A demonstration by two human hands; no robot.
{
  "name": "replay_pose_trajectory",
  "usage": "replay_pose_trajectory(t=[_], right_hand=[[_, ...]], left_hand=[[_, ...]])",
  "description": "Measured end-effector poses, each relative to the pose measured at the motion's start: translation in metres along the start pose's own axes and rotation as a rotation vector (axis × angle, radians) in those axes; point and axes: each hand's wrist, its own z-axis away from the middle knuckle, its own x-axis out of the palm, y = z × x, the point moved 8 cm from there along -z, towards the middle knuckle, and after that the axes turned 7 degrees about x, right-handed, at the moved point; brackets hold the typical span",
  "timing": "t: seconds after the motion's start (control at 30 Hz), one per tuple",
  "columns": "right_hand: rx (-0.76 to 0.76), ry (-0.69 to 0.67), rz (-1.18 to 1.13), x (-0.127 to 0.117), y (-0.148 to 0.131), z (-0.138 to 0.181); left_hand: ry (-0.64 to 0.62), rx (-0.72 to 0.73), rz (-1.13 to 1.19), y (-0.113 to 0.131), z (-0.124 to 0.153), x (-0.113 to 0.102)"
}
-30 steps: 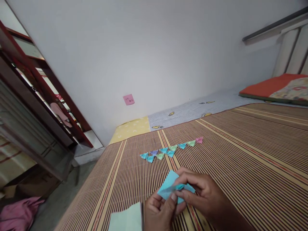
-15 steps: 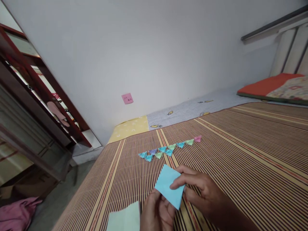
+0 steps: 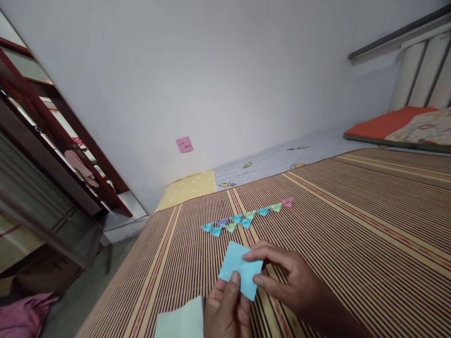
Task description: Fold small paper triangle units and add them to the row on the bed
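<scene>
A light blue square of paper (image 3: 234,257) is held up over the striped mat. My left hand (image 3: 225,307) grips its lower left side, thumb pressed on top and fingers underneath. At the right side of the sheet, my right hand (image 3: 291,279) has its index finger on the upper face and its thumb at the right edge. Beyond the hands, several small folded paper triangles (image 3: 245,223) in blue, green, purple and pink lie in a slanting double row. Left of my left hand is a pale green pad of paper (image 3: 180,321), partly cut off by the frame.
The striped mat (image 3: 324,239) covers the bed, with a checked sheet (image 3: 260,164) and yellow cloth (image 3: 190,188) along the wall. A pink note (image 3: 184,144) sticks to the wall. An orange patterned cushion (image 3: 391,124) lies far right; pink fabric (image 3: 24,314) lies low at the left.
My left thumb has come onto the top of the blue paper. My right index finger has shifted toward its upper edge, and its thumb now shows at the right edge.
</scene>
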Motion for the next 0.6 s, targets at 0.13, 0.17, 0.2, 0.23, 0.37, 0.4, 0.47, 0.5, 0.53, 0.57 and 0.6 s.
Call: replay_pose_trajectory(t=[0.13, 0.17, 0.2, 0.23, 0.37, 0.4, 0.47, 0.5, 0.53, 0.57, 0.6], right_hand=[[0.119, 0.077, -0.11, -0.001, 0.013, -0.001], [0.135, 0.09, -0.129, 0.0, 0.015, -0.001], [0.145, 0.099, -0.136, 0.0, 0.015, -0.002], [0.15, 0.102, -0.13, 0.002, 0.015, -0.002], [0.132, 0.087, -0.065, 0.009, 0.01, -0.004], [0.12, 0.087, -0.059, 0.011, 0.009, -0.004], [0.091, 0.078, -0.061, 0.012, 0.006, -0.004], [0.079, 0.068, -0.065, 0.012, 0.005, -0.005], [0.069, 0.058, -0.07, 0.012, 0.004, -0.005], [0.06, 0.05, -0.079, 0.011, 0.004, -0.005], [0.053, 0.045, -0.086, 0.01, 0.004, -0.005]], left_hand=[[0.058, 0.014, 0.007, 0.005, 0.002, -0.003], [0.055, 0.018, 0.009, 0.006, 0.002, -0.002], [0.045, 0.023, 0.013, 0.007, 0.003, 0.0], [0.033, 0.028, 0.015, 0.007, 0.004, 0.001], [-0.004, 0.05, -0.036, 0.004, 0.003, 0.003], [-0.012, 0.058, -0.057, 0.003, 0.003, 0.002], [-0.019, 0.078, -0.084, 0.002, 0.001, 0.001], [-0.019, 0.087, -0.09, 0.002, 0.0, 0.0], [-0.022, 0.092, -0.091, 0.002, -0.001, 0.0], [-0.028, 0.093, -0.086, 0.002, -0.002, 0.0], [-0.036, 0.09, -0.075, 0.003, -0.002, 0.0]])
